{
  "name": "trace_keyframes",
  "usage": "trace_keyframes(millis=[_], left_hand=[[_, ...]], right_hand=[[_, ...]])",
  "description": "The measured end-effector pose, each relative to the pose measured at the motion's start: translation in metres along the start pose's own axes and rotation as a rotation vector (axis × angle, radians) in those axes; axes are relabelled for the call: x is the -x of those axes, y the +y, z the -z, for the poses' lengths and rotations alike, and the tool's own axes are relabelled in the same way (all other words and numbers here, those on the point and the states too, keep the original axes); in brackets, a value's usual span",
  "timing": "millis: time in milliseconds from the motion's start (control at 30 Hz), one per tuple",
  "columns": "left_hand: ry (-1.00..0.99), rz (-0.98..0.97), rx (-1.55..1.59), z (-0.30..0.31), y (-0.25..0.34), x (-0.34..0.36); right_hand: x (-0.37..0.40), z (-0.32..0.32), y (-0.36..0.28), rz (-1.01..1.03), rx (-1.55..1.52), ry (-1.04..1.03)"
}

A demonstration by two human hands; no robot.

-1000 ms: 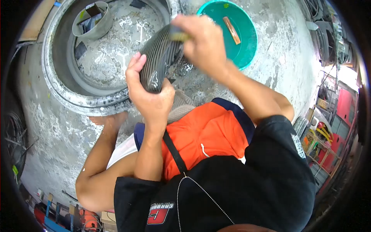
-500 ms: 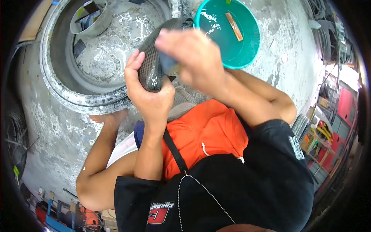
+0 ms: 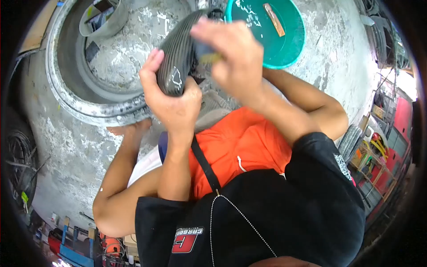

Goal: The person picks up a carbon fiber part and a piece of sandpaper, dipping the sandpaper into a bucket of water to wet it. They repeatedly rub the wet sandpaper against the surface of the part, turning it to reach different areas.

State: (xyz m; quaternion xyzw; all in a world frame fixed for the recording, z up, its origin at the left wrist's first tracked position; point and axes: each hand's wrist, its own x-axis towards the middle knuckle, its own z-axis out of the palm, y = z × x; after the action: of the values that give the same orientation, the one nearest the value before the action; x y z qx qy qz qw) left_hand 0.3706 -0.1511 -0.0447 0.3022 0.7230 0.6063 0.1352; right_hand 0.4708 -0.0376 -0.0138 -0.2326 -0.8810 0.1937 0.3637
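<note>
My left hand (image 3: pixel 172 103) grips the near end of a curved, glossy carbon fibre part (image 3: pixel 171 62), thumb on one side and fingers round the other. The part is dark, with a woven pattern and a wet shine, and its far end reaches the rim of the green basin. Over its right side, my right hand (image 3: pixel 238 60) is closed on a dark piece that looks like sandpaper (image 3: pixel 204 50), with something yellowish at its lower edge. Motion blurs this hand, and its fingers partly hide the sandpaper.
A green basin (image 3: pixel 296 49) of water holds a wooden stick (image 3: pixel 274 20). To the left lies a large round grey rim (image 3: pixel 55 75), with a pale pail (image 3: pixel 116 26) and a dark flat scrap (image 3: pixel 92 51) inside it. A wheel (image 3: pixel 20 155) stands at far left.
The carbon fibre part and my left hand have shifted slightly up in the view. My right hand has moved a little right and up along the part, still holding the sandpaper.
</note>
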Motion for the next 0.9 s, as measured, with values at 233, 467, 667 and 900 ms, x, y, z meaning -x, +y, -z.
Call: trace_keyframes(millis=[233, 467, 667, 900], left_hand=[[0.004, 0.014, 0.042, -0.001, -0.002, 0.005], [-0.036, 0.01, 0.016, 0.007, -0.003, 0.006], [-0.054, -0.078, -0.034, 0.007, 0.004, 0.004], [0.001, 0.032, 0.044, -0.001, 0.001, 0.004]], right_hand=[[0.004, 0.004, -0.001, 0.148, -0.039, -0.101], [0.023, 0.008, -0.041, 0.201, -0.089, -0.145], [0.014, 0.002, -0.045, 0.089, -0.062, -0.098], [-0.015, 0.011, 0.062, -0.371, 0.136, -0.046]])
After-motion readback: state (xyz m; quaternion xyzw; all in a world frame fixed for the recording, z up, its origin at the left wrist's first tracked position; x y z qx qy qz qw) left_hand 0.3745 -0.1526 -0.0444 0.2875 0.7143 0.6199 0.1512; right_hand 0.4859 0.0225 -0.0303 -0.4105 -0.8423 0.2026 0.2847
